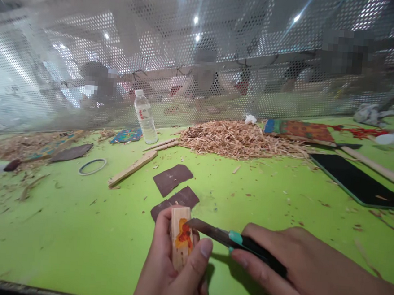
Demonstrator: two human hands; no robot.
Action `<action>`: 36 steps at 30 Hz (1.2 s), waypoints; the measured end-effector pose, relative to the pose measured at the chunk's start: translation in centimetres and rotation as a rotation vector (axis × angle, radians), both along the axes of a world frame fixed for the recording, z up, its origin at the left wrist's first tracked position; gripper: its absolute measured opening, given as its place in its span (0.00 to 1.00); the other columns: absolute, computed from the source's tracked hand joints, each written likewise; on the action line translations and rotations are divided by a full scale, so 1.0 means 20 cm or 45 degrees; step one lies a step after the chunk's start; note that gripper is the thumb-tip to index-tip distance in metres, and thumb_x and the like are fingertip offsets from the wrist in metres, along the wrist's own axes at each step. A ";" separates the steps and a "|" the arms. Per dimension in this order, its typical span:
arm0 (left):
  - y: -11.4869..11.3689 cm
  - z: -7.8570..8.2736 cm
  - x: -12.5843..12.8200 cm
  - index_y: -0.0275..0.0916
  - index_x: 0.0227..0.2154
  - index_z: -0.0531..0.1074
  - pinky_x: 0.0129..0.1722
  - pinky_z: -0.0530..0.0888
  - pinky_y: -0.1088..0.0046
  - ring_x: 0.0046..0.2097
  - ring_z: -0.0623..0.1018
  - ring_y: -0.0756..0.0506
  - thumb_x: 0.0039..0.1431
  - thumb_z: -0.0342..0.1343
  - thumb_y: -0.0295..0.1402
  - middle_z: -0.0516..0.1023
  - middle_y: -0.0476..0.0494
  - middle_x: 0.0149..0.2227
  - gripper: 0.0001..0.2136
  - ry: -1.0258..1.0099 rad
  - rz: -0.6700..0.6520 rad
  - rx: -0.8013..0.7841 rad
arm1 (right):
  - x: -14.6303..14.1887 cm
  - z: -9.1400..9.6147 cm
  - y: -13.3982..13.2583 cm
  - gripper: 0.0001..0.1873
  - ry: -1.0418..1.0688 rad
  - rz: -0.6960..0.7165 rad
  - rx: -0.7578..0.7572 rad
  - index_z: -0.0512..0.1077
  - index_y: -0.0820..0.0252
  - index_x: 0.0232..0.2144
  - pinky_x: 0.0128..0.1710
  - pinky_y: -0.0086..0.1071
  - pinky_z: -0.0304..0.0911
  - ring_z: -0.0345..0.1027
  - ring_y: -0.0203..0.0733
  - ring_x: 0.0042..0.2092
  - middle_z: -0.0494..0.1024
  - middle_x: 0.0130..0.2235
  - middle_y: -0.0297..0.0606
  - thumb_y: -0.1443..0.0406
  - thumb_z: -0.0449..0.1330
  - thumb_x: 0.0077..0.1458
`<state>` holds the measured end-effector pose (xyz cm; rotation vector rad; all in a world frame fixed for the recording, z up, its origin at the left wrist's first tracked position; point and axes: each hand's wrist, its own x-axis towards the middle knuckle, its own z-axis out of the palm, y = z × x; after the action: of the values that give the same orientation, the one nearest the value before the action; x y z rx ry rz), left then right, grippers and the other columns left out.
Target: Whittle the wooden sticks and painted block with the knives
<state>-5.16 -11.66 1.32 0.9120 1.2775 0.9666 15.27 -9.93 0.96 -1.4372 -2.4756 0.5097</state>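
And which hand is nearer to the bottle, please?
Left. The left hand is in front of the bottle, slightly to its right; the right hand is much farther right.

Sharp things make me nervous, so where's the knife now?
Low in the head view, just right of centre, the knife is in the right-hand grip, pointing at the painted wooden block in the left-hand grip.

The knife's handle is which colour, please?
The handle is black with teal parts, clearest in the head view.
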 end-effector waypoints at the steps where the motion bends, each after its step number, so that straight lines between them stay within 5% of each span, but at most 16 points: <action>1: 0.00 0.00 0.00 0.42 0.57 0.55 0.20 0.66 0.84 0.20 0.66 0.55 0.57 0.66 0.50 0.67 0.58 0.23 0.34 0.000 -0.008 0.001 | 0.00 0.00 0.00 0.23 -0.007 -0.001 -0.013 0.72 0.51 0.32 0.24 0.35 0.58 0.76 0.47 0.26 0.79 0.26 0.35 0.51 0.43 0.71; 12: 0.01 -0.03 0.00 0.42 0.50 0.58 0.19 0.68 0.81 0.20 0.66 0.54 0.58 0.63 0.53 0.67 0.58 0.23 0.28 0.024 -0.040 0.018 | -0.03 0.00 -0.01 0.28 -0.005 -0.085 -0.322 0.75 0.52 0.35 0.34 0.35 0.65 0.76 0.48 0.34 0.81 0.32 0.42 0.45 0.43 0.68; 16: 0.01 -0.02 0.00 0.42 0.50 0.59 0.19 0.65 0.82 0.19 0.66 0.54 0.58 0.64 0.53 0.67 0.58 0.21 0.28 0.045 -0.030 0.020 | -0.04 0.05 0.00 0.31 0.092 -0.102 -0.462 0.75 0.54 0.31 0.30 0.31 0.62 0.73 0.45 0.32 0.80 0.31 0.40 0.41 0.44 0.66; 24: 0.00 -0.01 0.00 0.41 0.56 0.58 0.19 0.64 0.83 0.19 0.65 0.54 0.54 0.67 0.53 0.67 0.59 0.20 0.35 -0.042 -0.003 0.002 | -0.02 0.12 0.04 0.32 0.300 -0.123 -1.185 0.71 0.55 0.36 0.15 0.24 0.47 0.55 0.33 0.16 0.63 0.16 0.26 0.35 0.48 0.62; 26: 0.00 0.00 0.00 0.40 0.57 0.59 0.19 0.64 0.83 0.19 0.65 0.55 0.53 0.68 0.52 0.67 0.58 0.21 0.36 -0.055 0.016 -0.010 | -0.01 0.10 0.05 0.31 0.317 -0.112 -1.109 0.71 0.55 0.35 0.15 0.25 0.48 0.56 0.33 0.17 0.64 0.17 0.26 0.36 0.50 0.62; 31: 0.01 0.00 0.01 0.41 0.54 0.60 0.19 0.66 0.83 0.19 0.66 0.55 0.53 0.67 0.53 0.70 0.56 0.22 0.34 -0.039 0.014 -0.024 | -0.01 0.08 0.06 0.27 0.311 -0.079 -0.461 0.75 0.56 0.29 0.27 0.27 0.58 0.68 0.39 0.30 0.77 0.28 0.35 0.40 0.57 0.61; 36: 0.00 -0.01 0.00 0.41 0.53 0.59 0.19 0.67 0.82 0.19 0.66 0.54 0.52 0.67 0.55 0.69 0.57 0.22 0.34 -0.018 -0.006 -0.020 | -0.02 0.07 0.06 0.30 0.173 -0.037 -0.457 0.76 0.56 0.33 0.30 0.31 0.57 0.68 0.41 0.30 0.79 0.30 0.38 0.42 0.48 0.67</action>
<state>-5.10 -11.66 1.03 0.8946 1.2688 0.9563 14.95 -8.74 2.37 -1.4988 -2.3359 1.0526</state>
